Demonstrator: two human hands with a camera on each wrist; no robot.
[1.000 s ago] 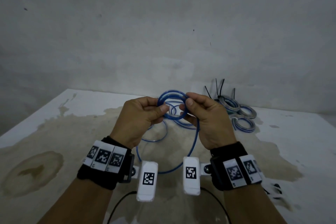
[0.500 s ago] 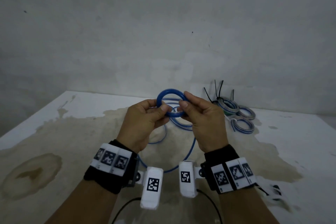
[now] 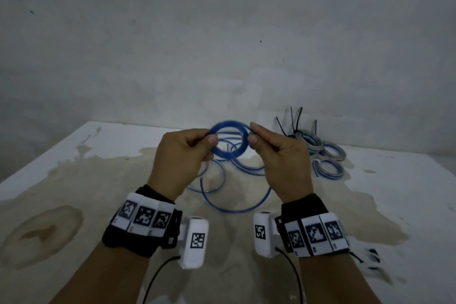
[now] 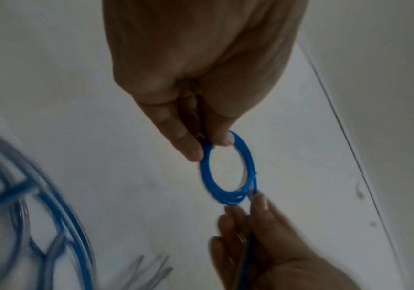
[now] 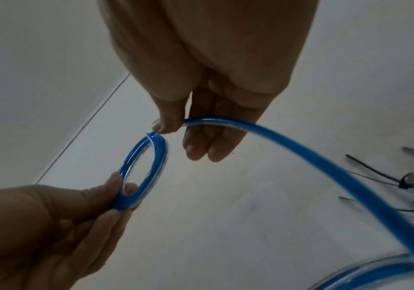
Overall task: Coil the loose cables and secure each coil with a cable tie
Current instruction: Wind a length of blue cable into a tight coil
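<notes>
Pinching a blue coil (image 3: pixel 229 140) above the worktop (image 3: pixel 74 180), the left hand (image 3: pixel 182 155) and right hand (image 3: pixel 278 155) face each other. Left wrist: thumb and forefinger clamp its rim. Right wrist: thumb and finger nip the cable (image 5: pixel 300 153) feeding it.

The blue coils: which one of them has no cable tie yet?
The blue coil held up between the left hand and the right hand. The tied coils at the table's back right already carry black ties.
</notes>
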